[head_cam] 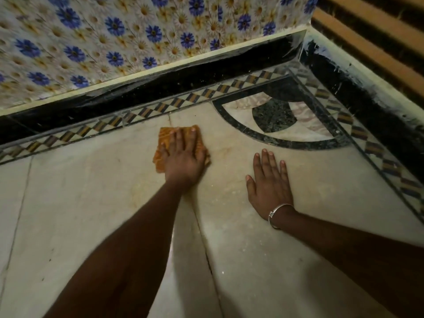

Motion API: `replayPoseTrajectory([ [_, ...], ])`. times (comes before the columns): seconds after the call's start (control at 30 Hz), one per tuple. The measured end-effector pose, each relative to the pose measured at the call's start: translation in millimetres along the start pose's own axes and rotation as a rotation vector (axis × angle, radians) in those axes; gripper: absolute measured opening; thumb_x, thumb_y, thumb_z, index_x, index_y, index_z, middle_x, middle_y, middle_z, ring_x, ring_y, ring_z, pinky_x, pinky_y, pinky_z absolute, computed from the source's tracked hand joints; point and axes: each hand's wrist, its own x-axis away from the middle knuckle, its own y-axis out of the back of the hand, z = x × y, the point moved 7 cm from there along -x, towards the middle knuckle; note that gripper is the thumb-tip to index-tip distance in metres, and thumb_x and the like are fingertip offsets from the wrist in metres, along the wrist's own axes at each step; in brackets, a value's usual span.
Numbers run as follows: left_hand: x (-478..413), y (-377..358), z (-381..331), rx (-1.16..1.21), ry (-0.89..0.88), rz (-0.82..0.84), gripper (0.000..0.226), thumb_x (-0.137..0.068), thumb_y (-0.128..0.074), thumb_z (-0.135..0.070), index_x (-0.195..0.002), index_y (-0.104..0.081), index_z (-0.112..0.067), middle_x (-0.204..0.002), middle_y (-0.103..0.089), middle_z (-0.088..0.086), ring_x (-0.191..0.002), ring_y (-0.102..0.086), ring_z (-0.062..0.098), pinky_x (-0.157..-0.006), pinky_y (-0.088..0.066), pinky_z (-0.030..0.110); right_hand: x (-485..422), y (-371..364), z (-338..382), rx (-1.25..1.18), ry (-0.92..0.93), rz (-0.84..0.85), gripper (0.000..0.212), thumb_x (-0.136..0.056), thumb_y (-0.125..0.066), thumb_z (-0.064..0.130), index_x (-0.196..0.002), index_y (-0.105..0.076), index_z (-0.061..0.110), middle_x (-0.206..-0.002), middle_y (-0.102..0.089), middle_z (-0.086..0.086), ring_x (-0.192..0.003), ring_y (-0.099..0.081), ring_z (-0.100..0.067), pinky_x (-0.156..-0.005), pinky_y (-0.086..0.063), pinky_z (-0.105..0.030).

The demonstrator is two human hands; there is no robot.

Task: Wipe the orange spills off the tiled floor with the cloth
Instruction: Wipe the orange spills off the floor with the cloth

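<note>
R hand [268, 182] lies flat on pale tiled floor [91, 203], fingers straight & spread, holding nothing. Just beyond, to its left, L hand [183, 159] presses orange cloth [166, 136] onto floor w/ fingers extended, near checkered border [137, 111] below floral wall [114, 42].

The cloth [165, 137] lies on the floor [80, 198], the left hand [184, 158] flat on it. Right of the cloth, slightly nearer the person, the right hand [269, 185] rests on the floor. Behind the cloth runs the border strip [137, 112], then the wall [114, 42].
</note>
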Motion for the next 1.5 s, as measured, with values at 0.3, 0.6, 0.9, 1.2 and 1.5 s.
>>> replayPoseTrajectory([
  [0.3,106,26,130,0.059,0.401,-0.140,0.068,-0.108,-0.027,-0.057,-0.166,-0.017,-0.023,-0.170,-0.018,0.023,-0.159,-0.013,0.040,-0.127,-0.008,0.060,0,-2,-3,0.002,-0.010,0.034,0.075,-0.094,-0.012,0.047,-0.156,-0.025,0.006,-0.165,-0.017,-0.016,-0.154,-0.012,-0.028,-0.124,-0.008,-0.051],
  [0.6,220,-10,14,0.210,0.435,-0.202,0.058,-0.102,-0.036,-0.038,-0.143,-0.060,-0.003,-0.137,-0.066,0.022,-0.127,-0.063,0.042,-0.118,-0.029,0.051,0,-5,0,-0.032,-0.044,0.040,0.073,-0.094,-0.018,0.044,-0.152,-0.036,0.003,-0.161,-0.028,-0.019,-0.150,-0.025,-0.033,-0.122,-0.016,-0.052],
  [0.9,220,51,-45,1.550,0.714,-0.183,0.041,-0.105,-0.051,-0.051,-0.118,-0.077,-0.023,-0.113,-0.080,0.001,-0.107,-0.076,0.023,-0.099,-0.057,0.038,26,39,64,-0.786,-0.037,0.330,0.040,-0.104,-0.044,0.038,-0.141,-0.055,0.024,-0.153,-0.046,0.000,-0.140,-0.041,-0.015,-0.113,-0.031,-0.026],
  [1.2,200,108,-27,2.147,0.562,-0.046,0.074,-0.100,-0.038,-0.065,-0.123,-0.075,-0.005,-0.130,-0.068,0.028,-0.120,-0.066,0.044,-0.112,-0.043,0.056,28,97,118,-1.389,-0.178,0.638,0.027,-0.092,-0.067,0.027,-0.113,-0.070,0.010,-0.107,-0.075,-0.014,-0.099,-0.073,-0.027,-0.083,-0.060,-0.037],
  [1.5,197,123,-17,1.601,0.289,0.015,0.066,-0.097,-0.053,-0.068,-0.142,-0.060,-0.020,-0.135,-0.068,0.017,-0.124,-0.067,0.035,-0.105,-0.053,0.058,2,164,111,-1.181,-0.056,0.512,0.028,-0.084,-0.077,0.023,-0.109,-0.064,0.027,-0.107,-0.068,-0.003,-0.096,-0.067,-0.025,-0.078,-0.058,-0.038],
])
